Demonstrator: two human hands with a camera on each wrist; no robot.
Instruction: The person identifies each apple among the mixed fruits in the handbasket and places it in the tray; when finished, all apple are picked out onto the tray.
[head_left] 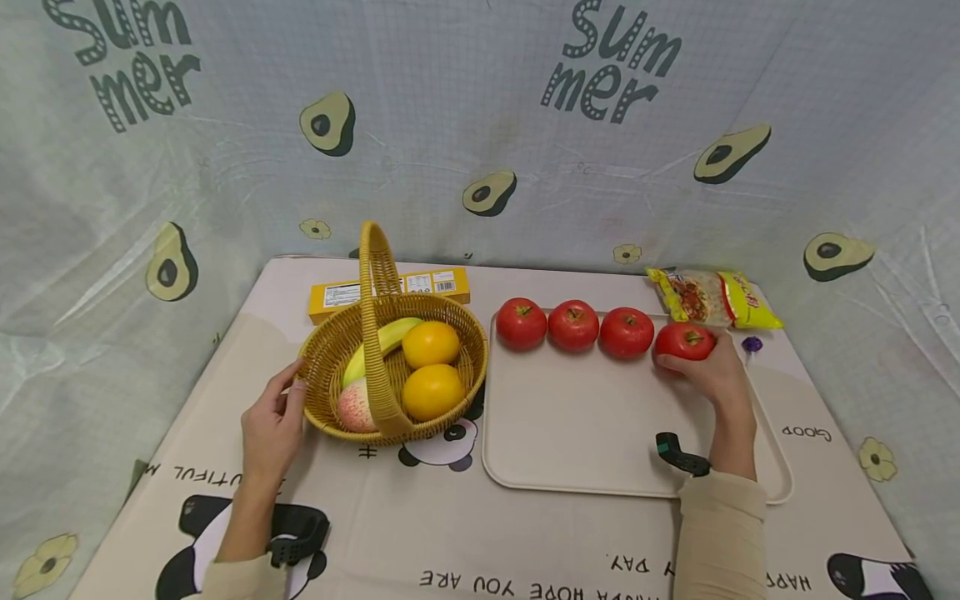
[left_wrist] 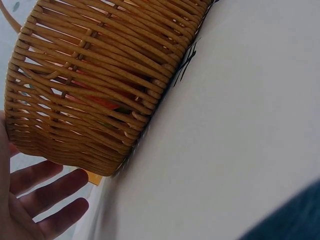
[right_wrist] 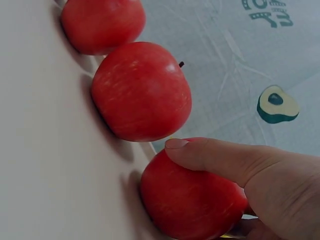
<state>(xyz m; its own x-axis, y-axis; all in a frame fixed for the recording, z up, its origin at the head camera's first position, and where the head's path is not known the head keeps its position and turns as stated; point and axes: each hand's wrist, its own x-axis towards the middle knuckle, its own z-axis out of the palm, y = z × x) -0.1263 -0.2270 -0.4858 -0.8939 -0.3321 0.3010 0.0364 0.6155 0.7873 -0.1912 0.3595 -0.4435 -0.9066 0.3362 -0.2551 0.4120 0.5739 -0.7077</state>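
In the head view my right hand [head_left: 712,371] grips a red apple [head_left: 685,340] at the right end of a row of red apples along the beige tray's [head_left: 577,450] far side. The right wrist view shows my thumb [right_wrist: 210,155] over the held apple [right_wrist: 190,195], beside another apple [right_wrist: 142,92]. My left hand [head_left: 273,425] touches the left side of a wicker basket [head_left: 318,400], its fingers loosely extended past the wall in the left wrist view. Inside lie a banana [head_left: 397,332], two orange-yellow fruits [head_left: 432,392] and a pink speckled peach [head_left: 356,407].
Behind the basket lies a yellow box [head_left: 337,296]. A yellow snack packet [head_left: 712,298] lies behind the tray's right corner, near a small purple-topped item [head_left: 752,343]. Patterned sheeting [head_left: 420,125] hangs behind and beside the table. The basket's tall handle [head_left: 371,325] arches above the fruit.
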